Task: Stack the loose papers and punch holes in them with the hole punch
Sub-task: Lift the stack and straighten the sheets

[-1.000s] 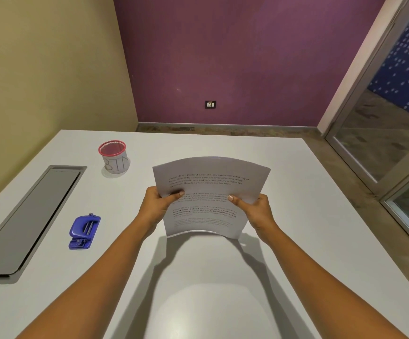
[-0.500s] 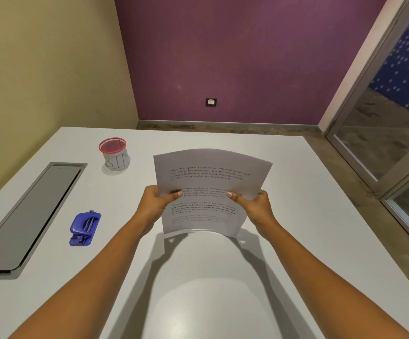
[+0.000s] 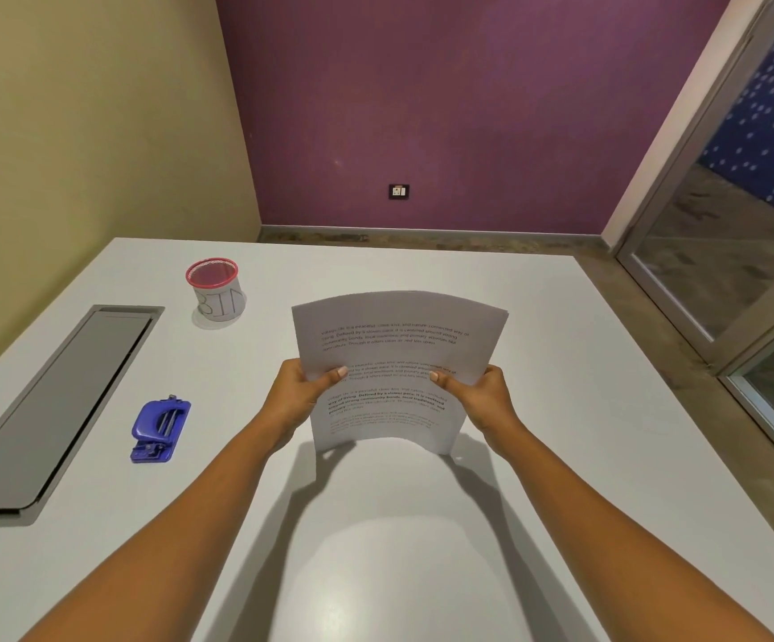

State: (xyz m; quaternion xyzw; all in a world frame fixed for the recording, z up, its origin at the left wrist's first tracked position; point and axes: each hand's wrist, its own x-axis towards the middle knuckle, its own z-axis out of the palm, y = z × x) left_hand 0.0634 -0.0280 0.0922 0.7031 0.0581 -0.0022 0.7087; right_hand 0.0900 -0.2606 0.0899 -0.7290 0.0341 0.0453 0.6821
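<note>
Far L: grey recessed panel set into white table, running near-to-far. Just R of it, blue hole punch flat on table, untouched, well apart from both hands. Farther back: pink-rimmed mesh cup, paper label w/ handwritten letters.

Centre: L forearm comes in from near-left, angled up to L hand. Fingers wrapped behind L edge of paper stack, thumb pressed across printed front; closed on stack.

Stack held upright, bowed, printed side facing camera; bottom edge at or just above table, can't tell which. Top edges slightly fanned at R.

R hand mirrors L: thumb on front, fingers behind R edge, clamped. R forearm enters from near-right.
</note>
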